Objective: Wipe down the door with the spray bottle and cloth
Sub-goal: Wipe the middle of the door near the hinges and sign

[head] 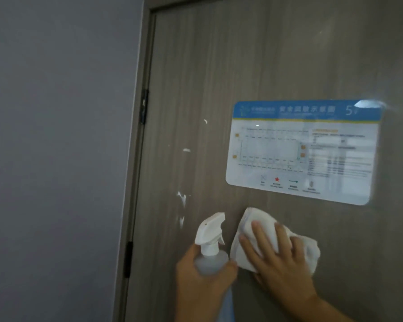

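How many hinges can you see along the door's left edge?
2: the upper hinge level with the sign's top, the lower hinge beside the spray bottle. More may lie outside the frame.

White cloth [263, 231] pressed flat against grey-brown door [219, 89]; spray bottle [211, 252] upright.

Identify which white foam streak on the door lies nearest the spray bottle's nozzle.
The lowest streak, just left of the spray bottle nozzle. The other three sit higher on the door.
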`<state>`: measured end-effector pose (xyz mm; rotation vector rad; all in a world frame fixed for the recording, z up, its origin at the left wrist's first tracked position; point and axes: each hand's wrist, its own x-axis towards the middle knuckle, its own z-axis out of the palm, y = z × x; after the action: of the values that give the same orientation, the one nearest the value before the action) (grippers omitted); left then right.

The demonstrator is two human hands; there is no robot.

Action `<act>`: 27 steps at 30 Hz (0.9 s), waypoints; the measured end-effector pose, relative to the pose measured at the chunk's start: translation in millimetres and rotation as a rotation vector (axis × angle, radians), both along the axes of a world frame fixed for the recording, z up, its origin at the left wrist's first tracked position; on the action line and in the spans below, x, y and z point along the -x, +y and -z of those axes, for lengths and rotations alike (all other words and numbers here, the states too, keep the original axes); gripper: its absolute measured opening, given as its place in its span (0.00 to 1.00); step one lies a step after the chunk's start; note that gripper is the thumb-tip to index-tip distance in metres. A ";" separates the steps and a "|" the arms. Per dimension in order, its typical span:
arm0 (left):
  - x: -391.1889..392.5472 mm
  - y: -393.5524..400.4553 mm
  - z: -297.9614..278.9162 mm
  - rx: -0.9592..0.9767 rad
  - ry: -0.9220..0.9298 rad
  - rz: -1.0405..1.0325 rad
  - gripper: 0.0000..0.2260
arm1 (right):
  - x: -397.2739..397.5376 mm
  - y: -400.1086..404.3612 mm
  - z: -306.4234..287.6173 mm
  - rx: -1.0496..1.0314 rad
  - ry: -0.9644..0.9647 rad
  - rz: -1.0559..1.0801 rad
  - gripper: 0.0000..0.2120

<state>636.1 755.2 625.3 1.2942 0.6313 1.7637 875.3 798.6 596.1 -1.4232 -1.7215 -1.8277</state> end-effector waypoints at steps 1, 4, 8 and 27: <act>6.3 5.6 -3.2 0.005 -0.002 -0.022 0.14 | 3.3 5.9 -0.2 0.009 -0.039 -0.011 0.28; 29.3 23.3 -23.7 -0.031 0.006 -0.017 0.14 | 2.7 12.2 -6.6 -0.016 -0.118 -0.012 0.27; 57.0 51.0 -90.8 -0.201 0.071 -0.014 0.11 | 9.2 16.0 -19.2 -0.098 -0.138 -0.051 0.23; 76.2 126.2 -184.3 -0.287 0.099 0.003 0.07 | 114.0 32.8 -329.8 -0.457 0.033 -0.078 0.20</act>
<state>560.0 881.5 809.6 1.5831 0.4401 1.8455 761.3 831.4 925.9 -1.1717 -1.2143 -1.9748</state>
